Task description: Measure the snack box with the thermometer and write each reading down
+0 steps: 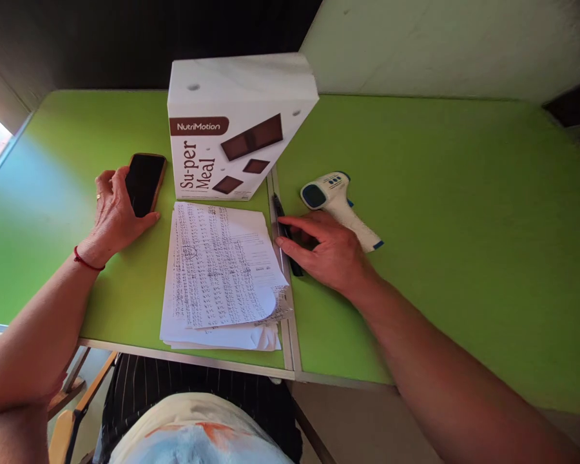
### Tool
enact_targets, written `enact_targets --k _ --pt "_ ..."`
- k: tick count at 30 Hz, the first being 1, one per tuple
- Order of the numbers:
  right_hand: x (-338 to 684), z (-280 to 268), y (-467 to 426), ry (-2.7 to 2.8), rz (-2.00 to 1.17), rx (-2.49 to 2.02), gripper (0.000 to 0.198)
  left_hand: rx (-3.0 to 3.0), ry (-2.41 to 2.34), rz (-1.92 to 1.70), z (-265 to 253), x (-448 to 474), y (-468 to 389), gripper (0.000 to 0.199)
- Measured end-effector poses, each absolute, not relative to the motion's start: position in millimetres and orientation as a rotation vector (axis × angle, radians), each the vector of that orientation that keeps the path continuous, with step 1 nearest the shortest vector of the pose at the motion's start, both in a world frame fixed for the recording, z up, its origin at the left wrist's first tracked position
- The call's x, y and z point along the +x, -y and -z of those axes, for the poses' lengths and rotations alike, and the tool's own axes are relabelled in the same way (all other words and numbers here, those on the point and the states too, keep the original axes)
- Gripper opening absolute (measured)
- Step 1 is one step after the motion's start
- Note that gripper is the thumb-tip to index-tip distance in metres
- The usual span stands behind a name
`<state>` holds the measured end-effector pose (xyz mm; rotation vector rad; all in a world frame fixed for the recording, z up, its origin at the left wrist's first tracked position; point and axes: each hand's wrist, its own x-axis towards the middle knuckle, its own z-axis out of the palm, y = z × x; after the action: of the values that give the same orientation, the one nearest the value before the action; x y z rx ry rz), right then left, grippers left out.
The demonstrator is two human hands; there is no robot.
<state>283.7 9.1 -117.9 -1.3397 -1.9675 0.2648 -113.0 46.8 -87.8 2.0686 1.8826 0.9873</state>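
Note:
At the left, my left hand (116, 212) grips a dark-screened smartphone (145, 183) lying on the green table, fingers at its left edge and thumb at its lower end. My right hand (331, 248) has its thumb and forefinger closed on a slim black pen (284, 229), which lies along the metal seam of the table. Between the hands rests a stack of handwritten paper sheets (222, 270), its lower right corners curled. Just beyond my right hand is a white and blue infrared thermometer (341, 209), partly covered by the hand.
Behind the papers stands a white NutriMotion box (256, 84) with a slanted side. The green table (454, 225) extends far to the right and meets a pale wall (430, 51). A wooden chair part (91, 386) shows below the front edge.

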Motion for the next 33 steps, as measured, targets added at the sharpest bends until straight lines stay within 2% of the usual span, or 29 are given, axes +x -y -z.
enact_targets --k 3,10,23,25,30,33 --pt "284.6 117.9 -10.4 1.984 -0.273 -1.372 0.028 2.066 -1.912 -0.949 81.5 -111.6 -43.8 0.113" --pt "281.7 115.5 -11.9 2.019 -0.297 -1.389 0.032 1.999 -2.115 -0.473 50.2 -100.7 -31.3 0.117" --pt "281.1 122.5 -5.6 1.941 -0.333 -1.41 0.038 1.94 -2.174 -0.462 52.3 -95.8 -21.6 0.108" --pt "280.9 116.7 -10.9 1.891 -0.31 -1.403 0.049 1.926 -2.202 -0.484 55.3 -98.2 -21.2 0.107" --pt "264.2 88.0 -60.2 1.875 -0.548 -1.311 0.111 1.949 -2.217 -0.539 68.5 -104.6 -22.6 0.108" --pt "239.5 81.2 -94.7 1.777 -0.839 -1.218 0.117 2.032 -2.159 -0.673 75.0 -105.8 -24.9 0.115"
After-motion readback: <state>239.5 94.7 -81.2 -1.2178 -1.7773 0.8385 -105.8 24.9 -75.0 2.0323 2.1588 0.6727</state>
